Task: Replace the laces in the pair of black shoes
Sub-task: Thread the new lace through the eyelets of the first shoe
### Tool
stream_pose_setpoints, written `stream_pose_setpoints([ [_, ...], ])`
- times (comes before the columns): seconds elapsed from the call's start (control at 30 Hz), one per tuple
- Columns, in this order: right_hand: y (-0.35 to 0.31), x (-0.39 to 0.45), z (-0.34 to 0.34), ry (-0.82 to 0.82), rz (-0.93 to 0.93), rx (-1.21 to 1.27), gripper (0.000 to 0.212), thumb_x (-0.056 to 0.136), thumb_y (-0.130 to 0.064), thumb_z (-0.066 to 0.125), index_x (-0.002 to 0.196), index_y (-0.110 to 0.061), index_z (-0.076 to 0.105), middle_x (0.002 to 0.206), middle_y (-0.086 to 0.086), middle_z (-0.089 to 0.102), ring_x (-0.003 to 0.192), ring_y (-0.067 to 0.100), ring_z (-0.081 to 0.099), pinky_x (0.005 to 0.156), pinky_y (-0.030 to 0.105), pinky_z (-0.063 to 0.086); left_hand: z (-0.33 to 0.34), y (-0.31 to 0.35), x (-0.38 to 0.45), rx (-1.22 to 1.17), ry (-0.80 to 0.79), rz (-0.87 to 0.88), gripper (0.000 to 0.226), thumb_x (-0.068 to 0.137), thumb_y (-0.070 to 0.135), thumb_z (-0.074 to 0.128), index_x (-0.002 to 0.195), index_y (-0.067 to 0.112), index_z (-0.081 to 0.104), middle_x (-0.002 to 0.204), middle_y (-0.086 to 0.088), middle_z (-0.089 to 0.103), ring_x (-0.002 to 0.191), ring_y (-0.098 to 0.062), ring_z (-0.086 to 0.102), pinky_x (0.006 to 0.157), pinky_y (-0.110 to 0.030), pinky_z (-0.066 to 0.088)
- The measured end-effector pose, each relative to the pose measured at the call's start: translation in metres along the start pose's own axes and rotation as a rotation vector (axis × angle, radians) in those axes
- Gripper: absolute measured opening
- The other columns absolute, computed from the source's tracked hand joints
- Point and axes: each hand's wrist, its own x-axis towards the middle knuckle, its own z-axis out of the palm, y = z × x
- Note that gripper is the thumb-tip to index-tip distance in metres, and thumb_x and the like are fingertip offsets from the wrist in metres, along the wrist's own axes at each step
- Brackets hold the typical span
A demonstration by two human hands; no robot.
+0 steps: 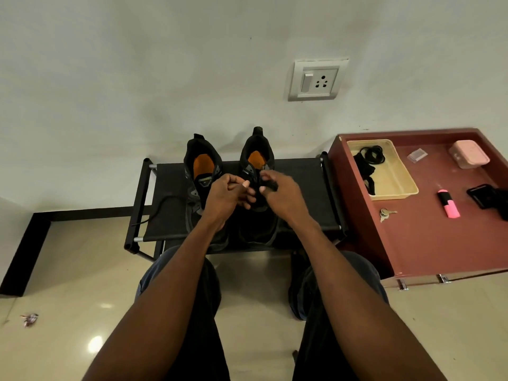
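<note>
Two black shoes with orange insoles stand side by side on a black fabric rack (302, 193), heels toward the wall: the left shoe (202, 166) and the right shoe (255, 158). Both my hands work over the right shoe's eyelet area. My left hand (228, 195) has its fingers curled and pinches a black lace at the tongue. My right hand (277, 193) pinches the lace on the shoe's right side. A loose black lace (162, 206) trails from the left shoe across the rack to its left edge. The right shoe's front is hidden by my hands.
A red-brown cabinet (412, 243) stands right of the rack. On it are a cream tray (395, 185) holding black laces (369, 158), a pink box (468, 154), a pink highlighter (448, 203), keys (384, 214) and a black object (486, 195). My knees are below the rack.
</note>
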Motion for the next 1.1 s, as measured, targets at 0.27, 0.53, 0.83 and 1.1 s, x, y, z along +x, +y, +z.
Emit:
stream_pose_setpoints([
  [0.27,0.004,0.005,0.012,0.002,-0.034,0.283,0.015,0.090,-0.012,0.071,0.104,-0.012,0.077,0.087,-0.006,0.074,0.079,-0.005,0.066,0.072,0.008,0.049,0.000,-0.004,0.008,0.197,-0.006,0.122,0.021,0.099,0.023,0.060,0.096,0.004,0.070,0.071,-0.013,0.069,0.055,-0.022,0.058,0.052,-0.027,0.047],
  [0.53,0.003,0.017,0.021,0.154,0.032,0.112,0.016,0.091,-0.018,0.066,0.079,-0.013,0.076,0.072,-0.003,0.070,0.067,0.012,0.064,0.063,0.032,0.053,0.006,-0.007,0.022,0.325,0.182,0.168,0.013,0.101,0.024,0.056,0.110,0.016,0.061,0.090,0.000,0.069,0.075,-0.007,0.064,0.067,-0.018,0.051],
  [0.83,0.001,0.025,0.029,0.202,-0.006,-0.116,0.031,0.088,-0.013,0.056,0.060,-0.010,0.043,0.064,0.005,0.047,0.057,0.022,0.045,0.055,0.034,0.035,0.005,-0.018,0.034,0.469,0.170,0.081,0.031,0.101,0.014,0.053,0.131,0.011,0.063,0.127,-0.002,0.066,0.114,-0.010,0.059,0.090,-0.012,0.042],
  [1.1,0.010,0.039,0.037,0.112,-0.007,-0.058,0.020,0.088,0.000,0.052,0.070,-0.005,0.058,0.074,0.005,0.056,0.065,0.020,0.050,0.059,0.030,0.035,0.004,-0.023,0.036,0.414,0.139,0.038,0.033,0.100,0.013,0.055,0.132,0.013,0.062,0.131,-0.002,0.064,0.117,-0.011,0.058,0.094,-0.018,0.044],
])
